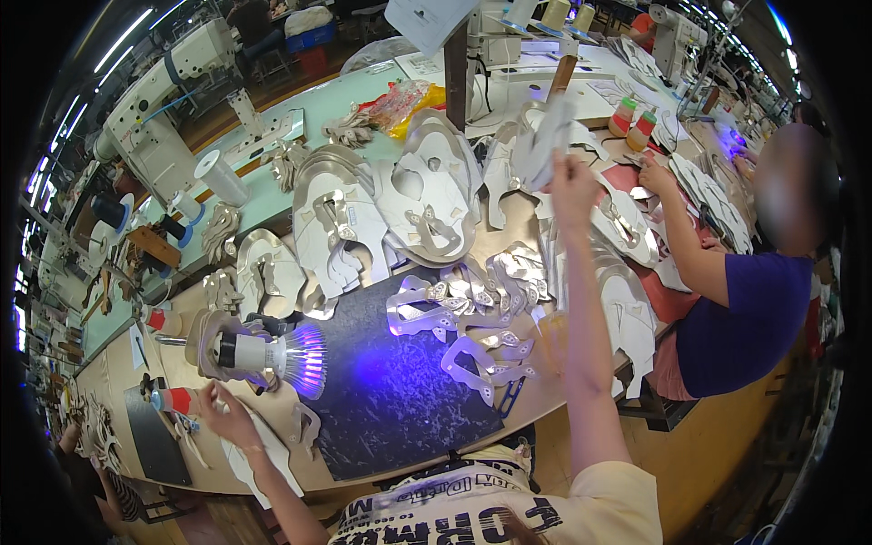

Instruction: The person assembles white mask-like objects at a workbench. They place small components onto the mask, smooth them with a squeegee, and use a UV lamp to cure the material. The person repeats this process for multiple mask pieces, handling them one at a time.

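Holding a white panel [548, 143], smeared by blur, clamped in the raised right hand [574, 186] above the far right part of the table [548, 401]. Crowded there on nearly every side: by stacks of pale panels [427, 195] to the left, by more panels below, and by a co-worker's hand [656, 174] well apart to the right. Opening into bare room lower down, across the dark mat [391, 409], which reaches near the table's front edge. Tilting steeply along its long axis, from lower left to upper right, with the upper end close to a brown stick [561, 74]. Cannot tell the exact outline through the blur. Lying over the mat's upper right part, loose silvery pieces [498, 313]. Glowing violet at the mat's left side, a lamp [304, 361]. Keeping the left hand [229, 416] low, near a red-banded jar [175, 401] and over a white piece [262, 450]; cannot tell whether touching either, or whether closed on anything. Farther out, standing beyond the panels, 2 capped bottles [623, 116] at the right, plus a white thread cone [221, 177] and a sewing machine [168, 95] at the left.
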